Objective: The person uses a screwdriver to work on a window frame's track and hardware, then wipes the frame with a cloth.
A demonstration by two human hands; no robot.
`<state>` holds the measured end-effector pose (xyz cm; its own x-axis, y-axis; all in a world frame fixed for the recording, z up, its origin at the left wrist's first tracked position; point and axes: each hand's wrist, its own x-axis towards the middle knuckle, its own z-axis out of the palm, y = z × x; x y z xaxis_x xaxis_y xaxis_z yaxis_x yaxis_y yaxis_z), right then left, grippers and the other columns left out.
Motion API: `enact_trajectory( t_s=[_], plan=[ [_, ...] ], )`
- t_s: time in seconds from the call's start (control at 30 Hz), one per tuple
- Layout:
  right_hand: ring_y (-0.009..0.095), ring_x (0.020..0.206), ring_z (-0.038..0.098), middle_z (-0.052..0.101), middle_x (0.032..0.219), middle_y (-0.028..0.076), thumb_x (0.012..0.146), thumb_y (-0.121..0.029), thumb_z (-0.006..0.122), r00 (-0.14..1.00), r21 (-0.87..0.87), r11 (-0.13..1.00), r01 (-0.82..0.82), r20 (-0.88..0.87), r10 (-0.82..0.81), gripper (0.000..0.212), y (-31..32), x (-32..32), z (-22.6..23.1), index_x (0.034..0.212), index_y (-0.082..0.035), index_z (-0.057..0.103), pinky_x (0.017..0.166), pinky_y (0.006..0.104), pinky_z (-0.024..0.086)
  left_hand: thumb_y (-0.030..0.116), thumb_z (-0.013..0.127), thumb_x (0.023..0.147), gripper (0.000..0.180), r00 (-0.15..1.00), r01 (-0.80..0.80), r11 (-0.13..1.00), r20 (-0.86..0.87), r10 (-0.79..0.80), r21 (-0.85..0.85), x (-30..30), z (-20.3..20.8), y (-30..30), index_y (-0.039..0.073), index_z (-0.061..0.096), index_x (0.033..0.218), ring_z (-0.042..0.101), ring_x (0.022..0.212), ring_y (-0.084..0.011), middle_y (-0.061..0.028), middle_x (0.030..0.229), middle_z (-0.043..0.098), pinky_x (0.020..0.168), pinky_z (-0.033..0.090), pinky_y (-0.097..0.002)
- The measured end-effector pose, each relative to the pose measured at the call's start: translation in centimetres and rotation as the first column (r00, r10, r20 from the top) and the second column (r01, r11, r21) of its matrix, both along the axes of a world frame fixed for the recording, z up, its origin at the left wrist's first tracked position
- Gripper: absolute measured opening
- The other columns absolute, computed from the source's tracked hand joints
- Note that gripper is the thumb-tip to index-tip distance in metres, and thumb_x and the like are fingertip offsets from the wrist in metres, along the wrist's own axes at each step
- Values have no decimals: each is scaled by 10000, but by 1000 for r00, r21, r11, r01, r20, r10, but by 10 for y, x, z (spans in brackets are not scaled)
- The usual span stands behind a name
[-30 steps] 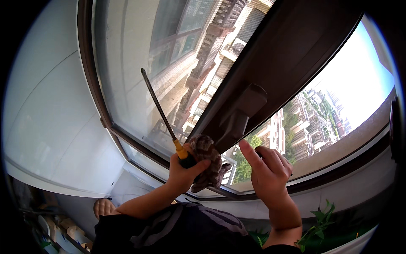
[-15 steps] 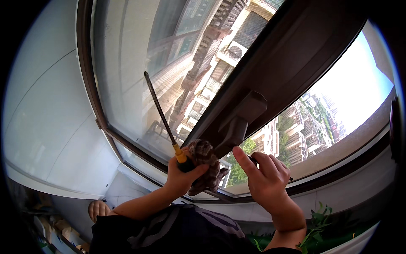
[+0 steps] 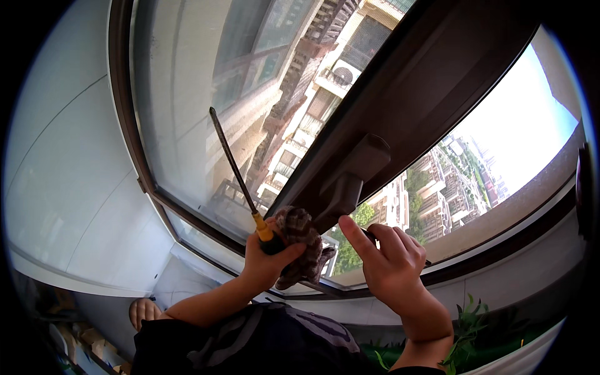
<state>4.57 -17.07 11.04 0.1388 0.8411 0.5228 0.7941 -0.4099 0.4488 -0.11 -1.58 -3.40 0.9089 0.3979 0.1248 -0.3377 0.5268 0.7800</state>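
Observation:
My left hand [image 3: 261, 264] is closed round a screwdriver [image 3: 232, 161] with a yellow and black handle; its long dark shaft points up and to the left. A bunched brown patterned cloth [image 3: 301, 240] is in the same grip. My right hand [image 3: 392, 257] has its index finger stretched out, the tip close to the lower end of a brown window handle [image 3: 345, 195]; whether it touches, I cannot tell. Its other fingers are curled round a thin dark object [image 3: 372, 237], mostly hidden, with one end showing beyond the little-finger side.
The handle sits on a wide dark brown window sash [image 3: 431, 87], swung inward at a slant. To the left is a pale tiled wall [image 3: 62, 156]. Green leaves [image 3: 467, 325] stand at the lower right, boxes [image 3: 94, 344] at the lower left. Buildings show outside, far below.
Almost nothing differs. The view has shifted slightly, and both hands keep their grips, the right index finger still by the handle's end.

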Motion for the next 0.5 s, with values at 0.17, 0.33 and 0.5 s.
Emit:
enact_trajectory(
  t_s=[0.17, 0.33, 0.5],
  plan=[
    [87, 494, 429, 435, 657, -7, 692, 1, 569, 1000, 91, 996, -8, 0, 8, 495, 3, 3, -6, 1155, -170, 600, 421, 227, 352, 8, 724, 679, 221, 999, 49, 998, -7, -49, -36, -4, 6, 5, 37, 505, 686, 533, 818, -132, -32, 894, 535, 741, 419, -274],
    [95, 509, 441, 448, 664, -2, 690, -11, 572, 989, -53, 998, -41, -144, 33, 499, -2, 0, -15, 1163, -169, 592, 443, 227, 380, 2, 721, 682, 207, 998, 55, 998, -27, -56, -35, -4, 6, 5, 39, 517, 686, 535, 816, -130, -29, 868, 549, 744, 421, -280],
    [127, 503, 493, 507, 666, 23, 634, 26, 598, 978, 225, 968, -114, -145, 149, 556, -2, 8, -1, 1153, -174, 603, 419, 252, 392, 11, 727, 678, 233, 1000, 20, 1000, -21, -20, -8, -1, -5, 4, 51, 499, 653, 519, 798, -132, -23, 816, 547, 739, 411, -283]
  ],
)
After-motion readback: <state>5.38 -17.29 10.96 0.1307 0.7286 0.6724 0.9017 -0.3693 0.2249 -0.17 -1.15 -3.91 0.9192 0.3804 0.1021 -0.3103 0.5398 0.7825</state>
